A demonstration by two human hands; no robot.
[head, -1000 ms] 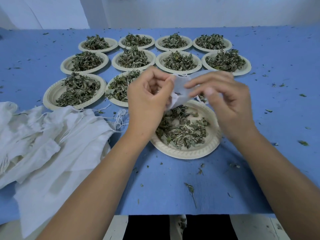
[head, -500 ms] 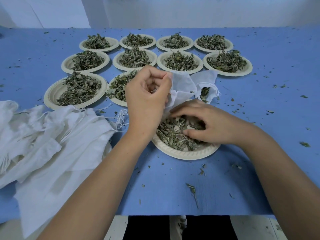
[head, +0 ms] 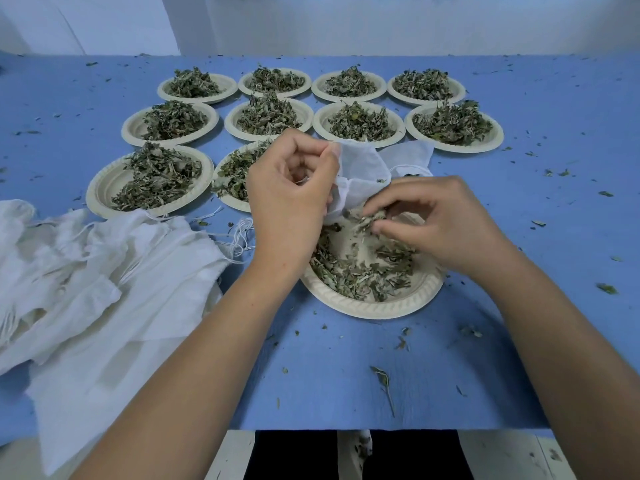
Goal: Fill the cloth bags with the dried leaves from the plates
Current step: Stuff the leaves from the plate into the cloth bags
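Two bare hands work over a table with a blue cover (head: 329, 386), just above the nearest paper plate (head: 375, 305). The left hand (head: 291, 206) has its fingers curled in, and its thumb and forefinger pinch the upper edge of a small white cloth bag (head: 362, 168). The bag is held up just behind the plate, while its far part lies on the blue cover. The right hand (head: 441, 225) is bent over the plate with its fingertips drawn together on a pinch of dried leaves (head: 369, 219), and this pinch is right at the lower edge of the bag. Whether these leaves are already inside the bag's mouth I cannot tell, because the cloth folds over at that place. The plate under the hands is partly bare in the middle, and the leaves in it lie mostly along its near and left side. Behind it stand ten more plates (head: 130, 128) in three rows, each with a heap of the same leaves; the left hand hides part of one plate in the front row. At the left side of the table lies a crumpled pile of white cloth bags (head: 90, 271), with thin drawstrings (head: 242, 233) spreading out near the left wrist. Small leaf crumbs are scattered over the cover, and one longer sprig (head: 382, 379) lies near the front edge.
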